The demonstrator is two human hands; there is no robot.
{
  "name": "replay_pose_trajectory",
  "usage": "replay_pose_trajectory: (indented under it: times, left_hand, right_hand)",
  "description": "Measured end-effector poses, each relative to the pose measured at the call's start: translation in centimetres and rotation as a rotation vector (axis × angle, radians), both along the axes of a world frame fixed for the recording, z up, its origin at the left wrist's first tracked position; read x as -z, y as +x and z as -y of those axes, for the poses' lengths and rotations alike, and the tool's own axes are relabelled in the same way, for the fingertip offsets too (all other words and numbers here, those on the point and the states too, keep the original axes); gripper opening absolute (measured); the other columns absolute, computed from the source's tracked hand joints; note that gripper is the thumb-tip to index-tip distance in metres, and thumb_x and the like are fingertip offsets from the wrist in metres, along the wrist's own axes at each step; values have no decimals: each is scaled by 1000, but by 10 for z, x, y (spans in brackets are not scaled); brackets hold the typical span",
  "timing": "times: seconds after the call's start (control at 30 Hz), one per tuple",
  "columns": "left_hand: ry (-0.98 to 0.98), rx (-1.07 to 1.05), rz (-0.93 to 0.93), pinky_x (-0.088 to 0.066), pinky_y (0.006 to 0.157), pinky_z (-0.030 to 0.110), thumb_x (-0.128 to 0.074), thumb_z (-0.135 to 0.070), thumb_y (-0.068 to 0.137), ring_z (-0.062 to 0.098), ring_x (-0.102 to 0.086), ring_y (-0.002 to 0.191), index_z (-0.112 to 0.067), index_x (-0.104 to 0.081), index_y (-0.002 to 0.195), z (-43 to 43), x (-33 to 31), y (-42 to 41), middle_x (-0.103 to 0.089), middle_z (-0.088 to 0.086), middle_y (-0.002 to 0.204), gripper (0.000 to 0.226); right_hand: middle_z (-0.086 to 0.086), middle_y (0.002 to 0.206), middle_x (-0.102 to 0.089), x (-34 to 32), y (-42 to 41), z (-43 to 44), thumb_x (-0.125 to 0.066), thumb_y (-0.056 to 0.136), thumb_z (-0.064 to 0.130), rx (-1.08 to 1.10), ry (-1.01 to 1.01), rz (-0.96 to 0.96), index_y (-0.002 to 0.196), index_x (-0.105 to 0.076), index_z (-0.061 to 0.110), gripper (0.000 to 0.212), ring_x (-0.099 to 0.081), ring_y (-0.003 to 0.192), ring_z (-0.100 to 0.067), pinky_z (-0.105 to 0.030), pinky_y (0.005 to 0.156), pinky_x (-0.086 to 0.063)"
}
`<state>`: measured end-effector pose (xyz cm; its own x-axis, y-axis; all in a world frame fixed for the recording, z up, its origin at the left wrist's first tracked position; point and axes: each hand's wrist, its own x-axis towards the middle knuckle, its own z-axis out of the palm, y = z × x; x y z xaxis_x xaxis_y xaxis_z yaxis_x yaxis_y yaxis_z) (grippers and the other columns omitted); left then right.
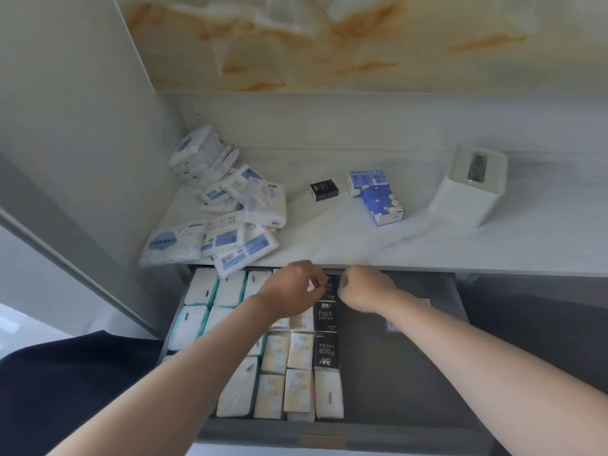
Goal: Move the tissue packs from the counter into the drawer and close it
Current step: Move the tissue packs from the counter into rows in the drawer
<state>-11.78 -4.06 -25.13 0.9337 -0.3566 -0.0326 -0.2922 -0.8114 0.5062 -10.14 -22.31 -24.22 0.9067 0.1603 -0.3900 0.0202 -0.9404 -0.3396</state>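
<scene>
At the far left of the counter [329,238], a jumble of white-and-blue tissue packs [227,222] is heaped against the grey side wall [82,143]. The nearest of them overhang the counter's edge above the open drawer [411,357]. Right of the heap and well apart from it, a loose black pack [324,190] lies flat. Just beside it are two blue packs [378,195] touching each other, and further right stands a white tissue box [467,189].

Below, the drawer's left half is filled with rows of white packs [210,291], cream packs [299,353] and a column of black packs [325,350]. Its right half is bare grey floor. The left forearm crosses over the white and cream rows and hides some of them.

The left hand [289,287] is at the far end of the drawer, just under the counter's lip. Its fingers are curled and pinch the left edge of the far black pack [330,287], which sits at the far end of the black column. The right hand [365,291] pinches that pack's right edge, fingers curled likewise. The pack lies between the two hands, partly hidden by them.
</scene>
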Motion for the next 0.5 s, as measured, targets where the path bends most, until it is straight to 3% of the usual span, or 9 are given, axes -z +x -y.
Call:
replay_pose_trajectory:
  times: [0.13, 0.23, 0.4, 0.5]
  left_hand:
    - [-9, -50, 126, -46, 73, 25, -60, -26, 91, 9, -55, 86, -24, -67, 108, -1, -24, 46, -64, -9, 99, 18]
    - [106, -63, 191, -46, 89, 33, -58, -28, 92, 17, -54, 105, -23, -62, 119, 1, -35, 83, -64, -2, 112, 28]
    - [348, -86, 190, -34, 103, 36, -54, -30, 93, 25, -42, 125, -20, -48, 136, 2, -35, 138, -51, 5, 134, 45]
    - [234, -97, 96, -40, 102, 38, -55, -19, 91, 26, -39, 129, -15, -38, 143, 5, -31, 159, -40, 6, 142, 56]
  right_hand:
    - [5, 99, -66, -28, 43, -9, -51, 89, 27, -3, 108, 219, 93, -67, 26, 17, -58, 86, -19, -28, 70, -42]
    - [4, 108, -65, -33, 82, -7, -50, 92, 25, -27, 105, 301, 103, -65, 26, 18, -60, 96, -19, -30, 74, -45]
    - [-8, 138, -44, -23, 142, -14, -52, 92, 11, -149, -2, 286, 138, -49, 16, 47, -48, 125, -29, -41, 97, -46]
    - [-12, 145, -39, -15, 172, -22, -54, 87, 6, -200, -86, 360, 146, -39, 11, 61, -42, 129, -32, -44, 101, -44]
